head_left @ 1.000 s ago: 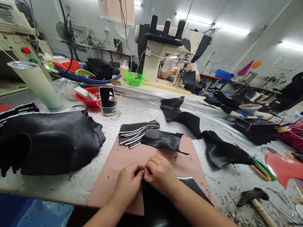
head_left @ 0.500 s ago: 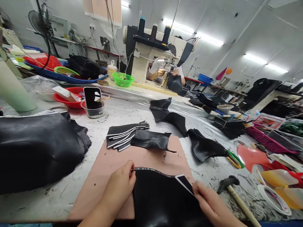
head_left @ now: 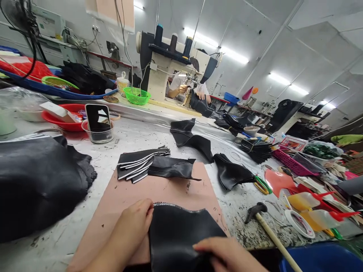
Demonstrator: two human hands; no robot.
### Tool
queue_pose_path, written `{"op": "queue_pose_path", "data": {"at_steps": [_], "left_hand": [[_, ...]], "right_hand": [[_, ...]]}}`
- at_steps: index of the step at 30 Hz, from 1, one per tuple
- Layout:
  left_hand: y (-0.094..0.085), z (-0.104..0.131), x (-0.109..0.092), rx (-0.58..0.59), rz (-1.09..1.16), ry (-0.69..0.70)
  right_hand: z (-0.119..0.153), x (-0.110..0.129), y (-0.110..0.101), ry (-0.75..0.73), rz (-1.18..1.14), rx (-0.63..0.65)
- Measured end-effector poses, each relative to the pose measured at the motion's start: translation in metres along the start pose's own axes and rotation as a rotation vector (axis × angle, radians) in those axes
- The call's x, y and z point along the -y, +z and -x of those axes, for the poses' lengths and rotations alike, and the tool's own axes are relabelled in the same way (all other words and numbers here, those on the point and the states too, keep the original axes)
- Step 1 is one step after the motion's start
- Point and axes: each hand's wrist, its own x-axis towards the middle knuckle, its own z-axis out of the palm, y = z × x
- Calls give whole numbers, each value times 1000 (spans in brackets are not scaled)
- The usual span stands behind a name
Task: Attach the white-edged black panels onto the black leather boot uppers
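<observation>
A black leather piece (head_left: 172, 230) lies in front of me, partly on a pink board (head_left: 119, 206) and reaching over the table's near edge. It has a rough greyish strip along its curved top edge. My left hand (head_left: 137, 217) pinches its upper left corner between thumb and fingers. Lower down, my right hand (head_left: 224, 251) is closed at the leather's right side, one digit stretched across the surface; its other fingers are partly hidden and slightly blurred. Beyond the hands, a fanned stack of black leather strips with white edges (head_left: 141, 164) rests on the board's far end.
To the right lie a hammer (head_left: 256, 211), a roll of tape (head_left: 299, 223) and glue bottles (head_left: 303, 201). A large black leather stack (head_left: 42, 185) fills the left. A phone (head_left: 98, 118) stands in a clear tub. Behind, a person works at a sewing machine (head_left: 159, 75).
My right hand has moved down and left from the slanted right edge onto the leather. The white line along that edge no longer shows. The left hand keeps its pinch. The view has turned right.
</observation>
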Motion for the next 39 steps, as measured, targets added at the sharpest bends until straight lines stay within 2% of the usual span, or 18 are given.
{"op": "queue_pose_path", "data": {"at_steps": [2,4,5,6,7,8,11,12,13,15,17,19,23,25,29,39], "left_hand": [[-5,6,7,16,-27,27],[-9,15,16,43,-49,56],[-10,20,21,58,-59,72],[-10,25,25,73,-70,92],[-9,29,28,82,-85,112],[-7,33,30,85,-105,130],[2,43,33,82,-182,164],[4,46,33,67,-213,177],[7,49,33,22,-262,214],[9,58,34,-159,-409,371],[9,68,37,-379,-570,551],[8,78,39,-468,-674,630],[15,90,41,-428,-716,593],[25,91,41,-467,-657,559],[41,91,41,-521,-591,523],[20,90,29,-480,-593,522]], "right_hand": [[-12,18,-22,106,-217,65],[-25,31,-38,201,-399,350],[-34,36,-42,216,-442,521],[-46,40,-43,193,-413,629],[-59,43,-40,139,-320,634],[-74,44,-36,56,-164,534],[-123,42,-19,-310,638,-30],[-139,40,-15,-403,864,-144],[-153,37,-14,-464,1019,-193],[-172,33,-14,-500,1128,-195],[-177,31,-16,-496,1139,-183],[-168,30,-14,-503,1154,-183],[-130,32,4,-611,1124,-172],[-114,33,15,-663,1077,-147],[-101,35,29,-662,1027,-145],[-104,46,36,-665,1039,-125]]}}
